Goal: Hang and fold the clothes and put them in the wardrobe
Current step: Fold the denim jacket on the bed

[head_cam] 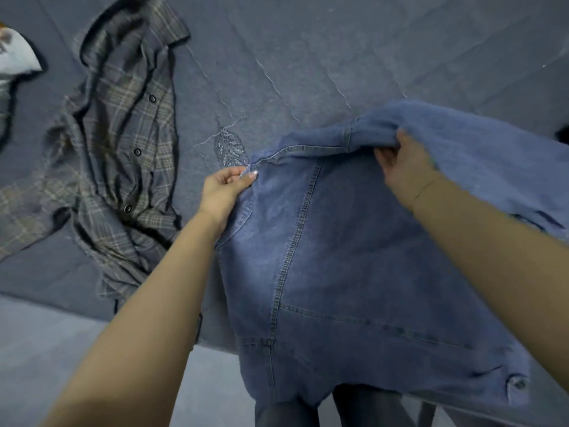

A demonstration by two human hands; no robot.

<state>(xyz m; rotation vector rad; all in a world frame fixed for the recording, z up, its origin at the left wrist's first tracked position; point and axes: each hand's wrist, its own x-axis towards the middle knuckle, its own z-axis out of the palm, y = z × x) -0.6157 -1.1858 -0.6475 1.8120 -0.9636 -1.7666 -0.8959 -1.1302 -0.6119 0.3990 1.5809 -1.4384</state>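
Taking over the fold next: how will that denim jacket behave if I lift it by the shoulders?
The denim jacket probably drapes rather than holds shape: it sags between the left hand and right hand. Thick seams suggest some weight. The right hand's bunched fold suggests the cloth grips easily.

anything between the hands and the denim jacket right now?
No. The left hand pinches the denim jacket at its shoulder seam and the right hand grips the collar area. The plaid shirt lies apart on the bed.
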